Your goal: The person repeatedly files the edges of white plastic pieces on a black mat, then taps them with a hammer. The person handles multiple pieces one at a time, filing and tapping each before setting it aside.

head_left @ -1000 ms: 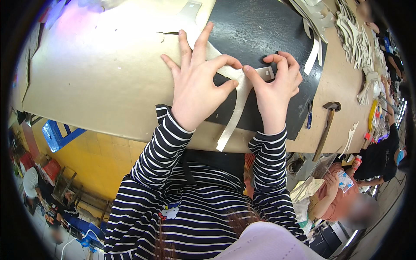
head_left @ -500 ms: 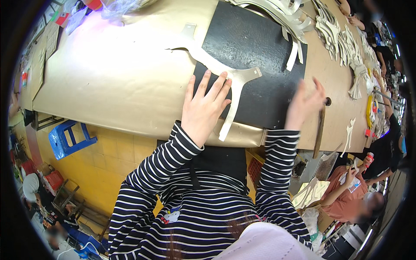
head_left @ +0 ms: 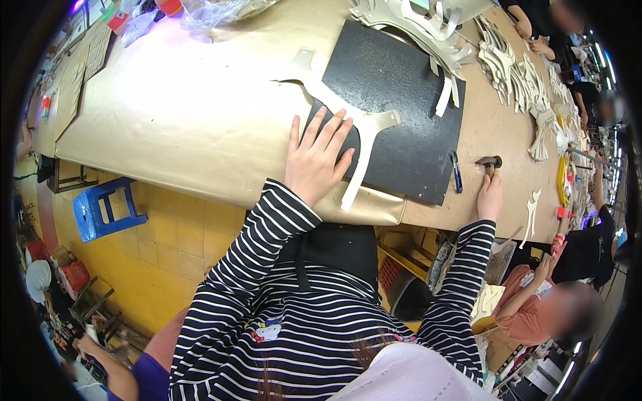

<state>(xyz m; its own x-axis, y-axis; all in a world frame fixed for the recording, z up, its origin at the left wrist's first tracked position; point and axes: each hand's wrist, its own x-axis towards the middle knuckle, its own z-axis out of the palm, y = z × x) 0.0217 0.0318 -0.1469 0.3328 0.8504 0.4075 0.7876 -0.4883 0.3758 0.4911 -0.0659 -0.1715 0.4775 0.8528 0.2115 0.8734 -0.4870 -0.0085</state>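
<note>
My left hand lies flat with its fingers spread, the fingertips on a pale, flat, branching cut piece. That piece rests partly on a black mat and partly on the gold sheet. Off to the right, my right hand is closed round the handle of a hammer, close below its dark head. Most of the handle is hidden by the hand. A dark blue pen lies at the mat's right edge, between the mat and the hammer.
Pale cut pieces are heaped at the mat's far edge, with more piles farther right. A gold sheet covers the table's left. A blue stool stands on the yellow floor. Co-workers sit at the right, one in an orange shirt.
My right hand has moved from above the mat's right edge to the right and closed on the hammer's handle. The pen now shows. My left hand stays on the cut piece.
</note>
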